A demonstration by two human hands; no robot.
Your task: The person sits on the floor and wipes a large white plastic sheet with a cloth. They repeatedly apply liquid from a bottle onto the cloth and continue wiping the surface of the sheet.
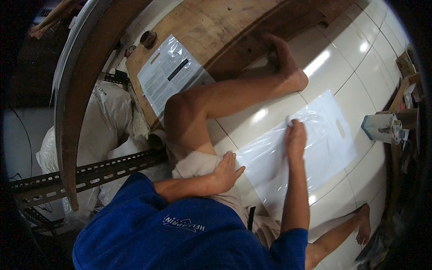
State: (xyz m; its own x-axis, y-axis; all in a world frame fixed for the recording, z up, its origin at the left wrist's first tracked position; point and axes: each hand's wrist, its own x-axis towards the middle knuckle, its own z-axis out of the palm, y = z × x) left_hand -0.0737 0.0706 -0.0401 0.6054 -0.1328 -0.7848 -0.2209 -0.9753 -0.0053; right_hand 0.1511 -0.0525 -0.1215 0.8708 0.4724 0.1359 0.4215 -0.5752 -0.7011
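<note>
I'm sitting on the white tiled floor (355, 49). My right hand (294, 137) is pressed down on a clear plastic bag (315, 144) with a die-cut handle slot; the fingers look curled over a small pale wad, can't tell what it is or whether it's gripped. The bag lies flat on the floor tiles between my legs, handle end toward the right, its near edge close to my shorts. My left hand (226, 171) holds nothing, fingers spread flat on my left thigh over the beige shorts (193, 164). My left leg (234, 96) is bent, its foot at the edge of a wooden board (211, 31) at the top. A second plastic bag with black print (168, 72) lies flat on that board, near its left edge, and a small dark round container (148, 38) sits beyond it. A small box (380, 127) stands on the floor just right of the clear bag. Perforated metal angle bars (90, 171) and stuffed white sacks (105, 117) are at my left.
</note>
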